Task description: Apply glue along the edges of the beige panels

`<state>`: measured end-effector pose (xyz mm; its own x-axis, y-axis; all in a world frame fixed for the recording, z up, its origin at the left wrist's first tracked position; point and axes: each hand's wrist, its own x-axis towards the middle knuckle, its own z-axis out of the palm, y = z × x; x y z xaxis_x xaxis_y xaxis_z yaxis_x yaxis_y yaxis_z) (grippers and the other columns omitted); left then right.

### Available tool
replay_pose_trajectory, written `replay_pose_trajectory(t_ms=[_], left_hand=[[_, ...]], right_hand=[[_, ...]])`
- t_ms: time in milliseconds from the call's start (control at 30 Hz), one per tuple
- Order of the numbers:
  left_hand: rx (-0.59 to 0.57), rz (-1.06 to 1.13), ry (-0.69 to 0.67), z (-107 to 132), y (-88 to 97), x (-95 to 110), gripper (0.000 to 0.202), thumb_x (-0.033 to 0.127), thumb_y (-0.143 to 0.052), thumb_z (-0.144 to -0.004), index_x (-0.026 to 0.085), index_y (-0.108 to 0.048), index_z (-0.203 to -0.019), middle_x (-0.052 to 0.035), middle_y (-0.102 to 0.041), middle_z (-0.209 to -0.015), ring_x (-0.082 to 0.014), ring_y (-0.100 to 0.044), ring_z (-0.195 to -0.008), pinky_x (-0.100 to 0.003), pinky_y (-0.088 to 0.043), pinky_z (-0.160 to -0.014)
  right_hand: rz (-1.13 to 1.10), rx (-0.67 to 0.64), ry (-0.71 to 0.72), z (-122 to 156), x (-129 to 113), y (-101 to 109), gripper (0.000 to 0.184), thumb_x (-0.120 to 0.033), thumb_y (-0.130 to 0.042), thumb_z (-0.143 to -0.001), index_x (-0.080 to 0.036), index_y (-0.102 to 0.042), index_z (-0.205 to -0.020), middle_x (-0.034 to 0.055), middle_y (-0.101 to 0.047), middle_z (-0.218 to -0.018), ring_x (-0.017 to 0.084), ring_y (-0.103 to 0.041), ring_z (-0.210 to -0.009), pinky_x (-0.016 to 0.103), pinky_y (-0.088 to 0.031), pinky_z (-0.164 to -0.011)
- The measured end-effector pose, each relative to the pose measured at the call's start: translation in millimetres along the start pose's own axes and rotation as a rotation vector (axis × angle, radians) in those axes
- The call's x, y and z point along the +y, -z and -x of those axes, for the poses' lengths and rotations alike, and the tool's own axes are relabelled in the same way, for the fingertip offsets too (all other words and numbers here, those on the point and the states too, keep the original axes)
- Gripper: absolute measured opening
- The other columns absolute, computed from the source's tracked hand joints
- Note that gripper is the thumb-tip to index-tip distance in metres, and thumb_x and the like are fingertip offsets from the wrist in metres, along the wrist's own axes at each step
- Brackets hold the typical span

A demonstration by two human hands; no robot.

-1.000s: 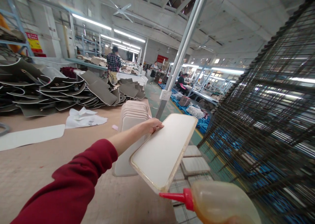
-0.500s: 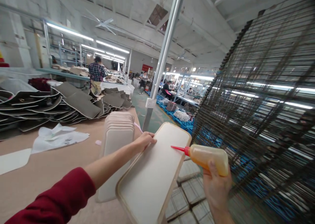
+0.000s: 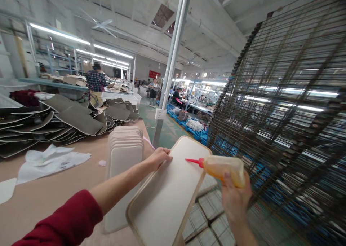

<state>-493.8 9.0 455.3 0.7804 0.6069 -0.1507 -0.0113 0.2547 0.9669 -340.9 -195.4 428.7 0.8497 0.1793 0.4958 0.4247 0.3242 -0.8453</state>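
My left hand (image 3: 159,158) is closed on the left edge of a white board (image 3: 170,192) with rounded corners and a yellowish rim, which lies tilted in front of me. My right hand (image 3: 235,192) wraps round a translucent squeeze bottle (image 3: 224,168) of amber liquid, held nearly level. Its thin red nozzle (image 3: 193,161) points left over the upper part of the board; whether the tip touches the surface I cannot tell. Just left of the board, a stack of similar white boards (image 3: 125,166) leans on the brown tabletop (image 3: 81,188).
Dark grey panels with pale edges (image 3: 78,118) are heaped at the left, behind a crumpled white sheet (image 3: 54,161). A metal post (image 3: 173,55) with a socket stands ahead. Tall wire racks (image 3: 283,105) fill the right side. Several people work farther back, one in a checked shirt (image 3: 95,80).
The bottle and my right hand have shifted slightly left, its nozzle still over the board. My view has turned a little to the right. My left hand keeps its hold.
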Motion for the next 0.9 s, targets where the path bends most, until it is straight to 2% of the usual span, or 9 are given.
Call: replay_pose_trajectory(t_ms=[67, 133, 200, 333, 433, 600, 733, 800, 900], left_hand=[[0.004, -0.004, 0.003, -4.2, 3.0, -2.2, 0.024, 0.017, -0.064, -0.045, 0.013, -0.068, -0.068, -0.0028, -0.065, -0.056, -0.0216, -0.063, -0.057, -0.029, -0.049, -0.053], [0.025, -0.01, 0.006, -8.8, 9.0, -3.0, 0.022, 0.017, -0.064, -0.045, 0.013, -0.067, -0.066, -0.0032, -0.065, -0.054, -0.0215, -0.063, -0.055, -0.029, -0.048, -0.052], [0.026, -0.014, 0.011, -11.8, 14.5, -3.2, 0.022, 0.018, -0.065, -0.045, 0.012, -0.067, -0.067, -0.0036, -0.065, -0.054, -0.0215, -0.063, -0.055, -0.028, -0.047, -0.05], [-0.051, -0.017, 0.043, -13.1, 16.4, -4.9, 0.025, 0.018, -0.064, -0.046, 0.013, -0.068, -0.07, -0.004, -0.068, -0.059, -0.0217, -0.064, -0.057, -0.028, -0.048, -0.051], [-0.075, -0.008, 0.038, -16.9, 15.6, -8.4, 0.027, 0.019, -0.065, -0.046, 0.013, -0.068, -0.071, -0.004, -0.068, -0.06, -0.0208, -0.064, -0.056, -0.028, -0.048, -0.052], [-0.038, -0.023, 0.047, -29.8, 18.2, -14.5, 0.028, 0.02, -0.066, -0.043, 0.012, -0.067, -0.07, -0.003, -0.065, -0.054, -0.02, -0.061, -0.051, -0.029, -0.046, -0.049], [-0.074, -0.025, 0.074, -32.6, 8.5, -15.6, 0.027, 0.018, -0.064, -0.045, 0.013, -0.067, -0.071, -0.0028, -0.066, -0.056, -0.021, -0.063, -0.055, -0.028, -0.047, -0.05], [-0.087, -0.018, 0.103, -34.0, -0.3, -16.7, 0.024, 0.018, -0.064, -0.047, 0.014, -0.066, -0.071, -0.0029, -0.066, -0.058, -0.0212, -0.063, -0.057, -0.029, -0.048, -0.051], [-0.061, -0.023, 0.146, -42.1, -14.2, -22.4, 0.02, 0.017, -0.065, -0.05, 0.014, -0.065, -0.07, -0.0025, -0.065, -0.057, -0.0201, -0.062, -0.055, -0.028, -0.047, -0.051]], right_hand=[[0.061, -0.041, -0.039, 26.5, 9.1, 1.2, 0.065, -0.051, -0.075, -0.063, -0.016, -0.055, -0.114, 0.0088, -0.059, -0.104, 0.027, -0.055, -0.096, 0.042, -0.044, -0.085], [0.01, -0.202, -0.105, 56.6, 19.6, 3.1, 0.066, -0.055, -0.073, -0.063, -0.018, -0.053, -0.114, 0.0095, -0.06, -0.109, 0.028, -0.056, -0.099, 0.038, -0.046, -0.081], [-0.046, -0.219, -0.167, 67.5, 23.0, 2.8, 0.067, -0.055, -0.073, -0.062, -0.022, -0.052, -0.116, 0.0073, -0.06, -0.106, 0.026, -0.057, -0.094, 0.036, -0.047, -0.079], [0.015, 0.031, -0.048, 29.4, 10.1, -5.0, 0.066, -0.054, -0.073, -0.064, -0.018, -0.053, -0.114, 0.007, -0.058, -0.102, 0.024, -0.056, -0.091, 0.037, -0.044, -0.081], [0.053, 0.035, -0.077, 22.2, 7.3, -6.9, 0.064, -0.053, -0.074, -0.064, -0.016, -0.054, -0.112, 0.0068, -0.059, -0.098, 0.023, -0.056, -0.087, 0.037, -0.044, -0.08], [-0.022, -0.082, -0.222, 61.3, 16.3, 1.8, 0.072, -0.052, -0.076, -0.058, -0.018, -0.052, -0.117, 0.0094, -0.057, -0.112, 0.024, -0.055, -0.096, 0.035, -0.044, -0.083], [0.017, 0.14, -0.112, 28.9, 12.3, 14.4, 0.066, -0.051, -0.074, -0.062, -0.018, -0.053, -0.114, 0.0058, -0.056, -0.101, 0.022, -0.053, -0.089, 0.037, -0.044, -0.083], [0.075, 0.172, -0.099, 19.1, 16.5, 23.4, 0.064, -0.052, -0.074, -0.063, -0.017, -0.054, -0.112, 0.0053, -0.057, -0.097, 0.021, -0.053, -0.085, 0.038, -0.044, -0.081], [0.151, 0.036, -0.152, 41.1, 33.5, 38.7, 0.068, -0.054, -0.076, -0.058, -0.016, -0.055, -0.111, 0.0084, -0.06, -0.095, 0.025, -0.055, -0.083, 0.04, -0.047, -0.076]])
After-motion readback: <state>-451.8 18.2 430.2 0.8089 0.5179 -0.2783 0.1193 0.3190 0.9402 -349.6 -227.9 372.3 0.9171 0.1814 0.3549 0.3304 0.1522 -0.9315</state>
